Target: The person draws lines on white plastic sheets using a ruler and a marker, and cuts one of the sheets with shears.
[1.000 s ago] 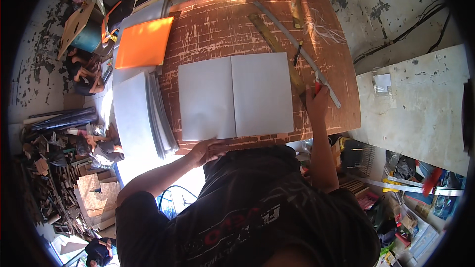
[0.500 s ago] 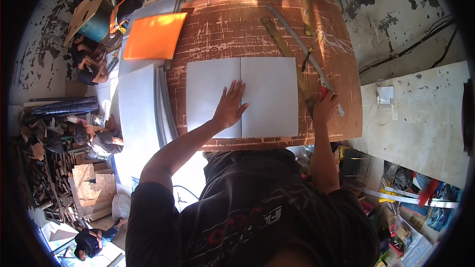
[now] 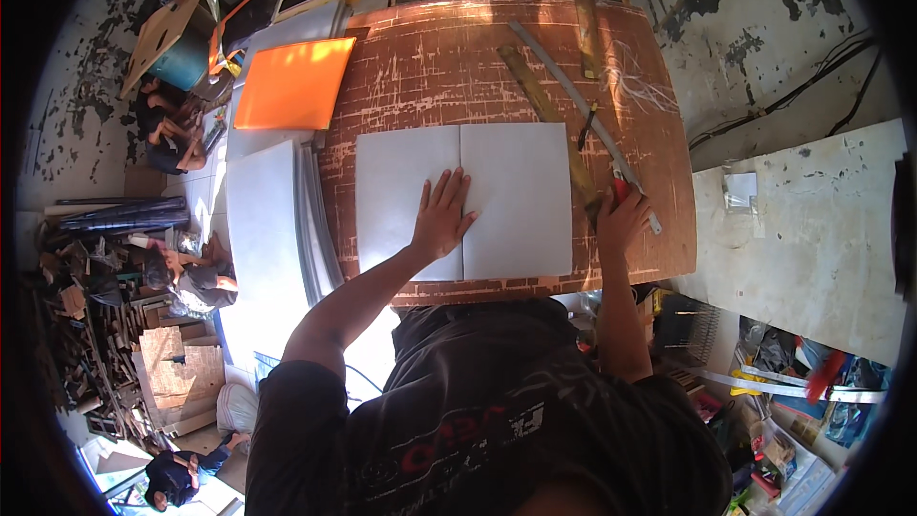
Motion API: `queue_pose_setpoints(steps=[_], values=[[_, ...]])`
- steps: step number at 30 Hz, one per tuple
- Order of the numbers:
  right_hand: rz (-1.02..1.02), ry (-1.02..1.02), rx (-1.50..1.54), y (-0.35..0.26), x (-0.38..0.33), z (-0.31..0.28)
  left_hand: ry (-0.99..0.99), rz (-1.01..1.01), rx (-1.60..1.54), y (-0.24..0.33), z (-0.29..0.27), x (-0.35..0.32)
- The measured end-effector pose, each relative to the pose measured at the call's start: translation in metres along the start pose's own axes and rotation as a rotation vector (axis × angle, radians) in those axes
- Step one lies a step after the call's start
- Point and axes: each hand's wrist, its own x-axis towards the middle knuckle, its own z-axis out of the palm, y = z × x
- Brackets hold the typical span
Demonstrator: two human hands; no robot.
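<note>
A large pale grey-white sheet (image 3: 521, 201), creased down its middle, lies on the worn reddish-brown board. My left hand (image 3: 443, 220) rests flat on it at the crease, fingers stretched out and holding nothing. Just beyond the sheet's right edge, my right hand (image 3: 623, 220) is closed around a small red-handled tool (image 3: 622, 191); its working end cannot be made out. Beside that hand runs a long metal ruler (image 3: 564, 79), slanting across the board. A dark slim tool (image 3: 586, 129) lies against the ruler, and a yellowish-brown strip (image 3: 528, 86) passes partly under the sheet.
Orange sheets (image 3: 294, 84) and a stack of pale sheets (image 3: 263, 201) lie left of the board (image 3: 420, 67). Farther right are another wooden strip (image 3: 584, 24) and loose white threads (image 3: 642, 76). Several people sit at the far left, near piled scraps (image 3: 95, 325).
The whole view has shifted slightly, so the board and sheet appear lower. My left hand stays flat on the sheet, and my right hand keeps its hold on the red-handled tool.
</note>
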Motion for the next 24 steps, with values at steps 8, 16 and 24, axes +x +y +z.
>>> queue_pose_setpoints(steps=[8,16,24], values=[[-0.092,-0.417,0.655,-0.063,-0.051,-0.048,0.388,-0.597,-0.12,-0.117,-0.022,0.01],[0.114,-0.572,0.512,-0.062,-0.05,-0.017,0.141,-1.021,-0.447,-0.144,-0.043,-0.006],[0.219,-0.742,0.632,-0.069,-0.029,-0.031,0.215,-0.902,-0.658,-0.168,-0.044,-0.014]])
